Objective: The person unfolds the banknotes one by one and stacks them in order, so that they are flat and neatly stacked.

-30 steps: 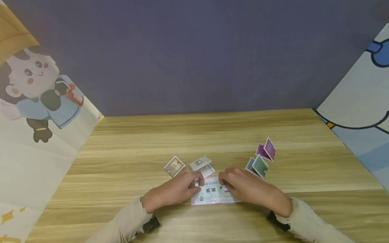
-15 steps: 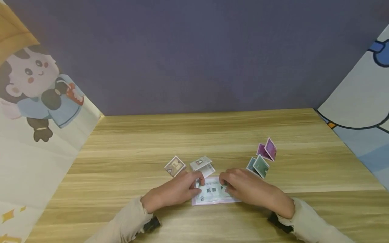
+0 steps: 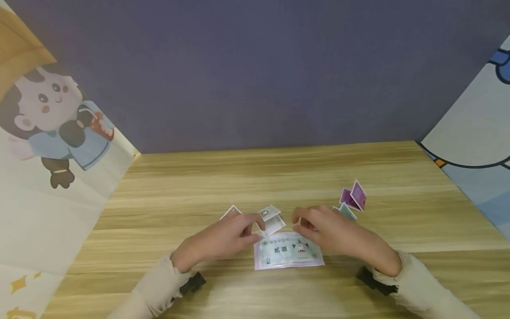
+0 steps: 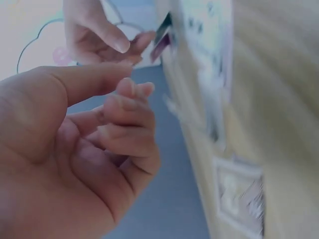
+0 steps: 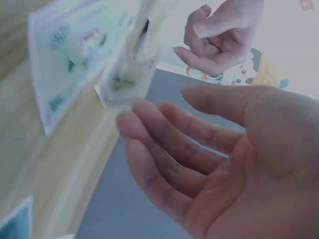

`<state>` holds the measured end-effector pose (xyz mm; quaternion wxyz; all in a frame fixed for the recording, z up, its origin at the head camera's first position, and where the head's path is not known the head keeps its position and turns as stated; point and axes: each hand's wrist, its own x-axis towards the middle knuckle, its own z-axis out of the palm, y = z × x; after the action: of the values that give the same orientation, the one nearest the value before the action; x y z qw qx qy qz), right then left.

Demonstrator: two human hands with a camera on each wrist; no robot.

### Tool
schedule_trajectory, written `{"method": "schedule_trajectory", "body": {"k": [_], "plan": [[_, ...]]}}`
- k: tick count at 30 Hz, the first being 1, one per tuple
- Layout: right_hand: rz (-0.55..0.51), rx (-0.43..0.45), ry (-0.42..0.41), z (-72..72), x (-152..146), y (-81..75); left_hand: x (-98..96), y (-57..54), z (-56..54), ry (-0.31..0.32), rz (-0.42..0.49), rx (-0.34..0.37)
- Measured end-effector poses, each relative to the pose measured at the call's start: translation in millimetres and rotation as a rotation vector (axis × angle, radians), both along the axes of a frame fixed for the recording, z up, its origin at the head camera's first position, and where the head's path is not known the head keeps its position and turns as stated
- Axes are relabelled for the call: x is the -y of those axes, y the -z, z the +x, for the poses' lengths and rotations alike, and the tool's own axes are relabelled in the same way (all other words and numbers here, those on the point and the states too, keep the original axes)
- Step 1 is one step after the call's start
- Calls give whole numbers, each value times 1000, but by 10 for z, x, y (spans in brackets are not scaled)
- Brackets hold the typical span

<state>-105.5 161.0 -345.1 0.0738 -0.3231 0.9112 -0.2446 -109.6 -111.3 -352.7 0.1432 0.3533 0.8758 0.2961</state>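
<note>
A pale green banknote printed with a 2 [image 3: 292,259] lies flat before me, with a pink-edged one [image 3: 256,263] showing from under it. Over its upper left corner hovers my left hand [image 3: 223,235], fingers loosely bent and nothing between them in the left wrist view. My right hand [image 3: 328,226] is raised above the note's upper right, its fingers relaxed and apart from the thumb, holding nothing. Between the hands, behind the flat note, stands a white folded banknote [image 3: 275,223]. A brown folded banknote [image 4: 239,194] is mostly hidden by my left hand in the head view.
Right of centre, a purple folded banknote [image 3: 358,195] stands half unfolded. A green folded banknote [image 3: 348,212] is in front of it, partly covered by my right hand. The wooden table [image 3: 215,177] meets a dark wall [image 3: 255,88] at the back and cartoon-printed walls at both sides.
Both hands have let go of the flat green banknote and lifted off it, the right one rising more. The whole banknote face is now uncovered. The head view has shifted slightly.
</note>
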Motion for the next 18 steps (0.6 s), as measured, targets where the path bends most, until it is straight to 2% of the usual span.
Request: {"method": "schedule_trajectory", "body": {"k": [4,9,15,18], "plan": [[-13,-108,60,-105,65,-52,64,-84,-130,-62,52,-37],[-11,-179,102,-274,201,-71,84,-53,-307,-108,82,-68],[3,-148,83,-400,320,-25,15,53,-477,-86,82,-75],[22,-110,64,-428,352,54,-33,118,-508,-48,54,-35]]}}
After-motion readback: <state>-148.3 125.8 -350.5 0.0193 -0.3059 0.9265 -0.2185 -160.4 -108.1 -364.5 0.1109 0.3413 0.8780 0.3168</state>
